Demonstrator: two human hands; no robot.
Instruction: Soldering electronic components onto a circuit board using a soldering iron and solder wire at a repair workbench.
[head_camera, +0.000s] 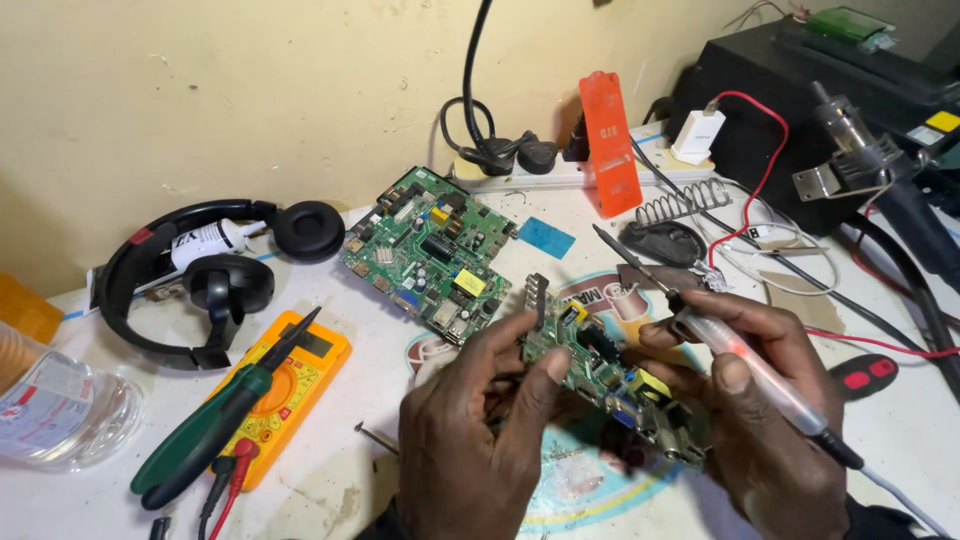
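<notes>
Left hand (480, 430) closed around the near edge of a green board (600, 385), thumb pressed on its top face, fingers curled beneath, lifting it tilted just above the table (900, 430). Right hand (760, 400) pinched shut on a soldering iron (730, 345), held like a pen, fingers tight about the pale grip, tip angled up and left, past the far edge of the board and apart from it. Same hand also steadied the right end of the board with its lower fingers, as far as could be told. Likely trouble: hot tip swung near the left thumb or brushed across small parts on the board, caused by handling both at once in cramped quarters; iron's cord (890, 495) trailing off to the right might snag and jerk the tip. Board, gripped only at its edges, might slip and drop onto the table. Elsewhere in the one head view: second board (425, 250) lying flat farther back, yellow meter (285, 395) at left with green pliers (215, 425) laid across it, headphones (200, 270) beyond, orange case (610, 140) propped against the wall, coil stand (680, 205) near it, hot-air wand (860, 140) at far right.
</notes>
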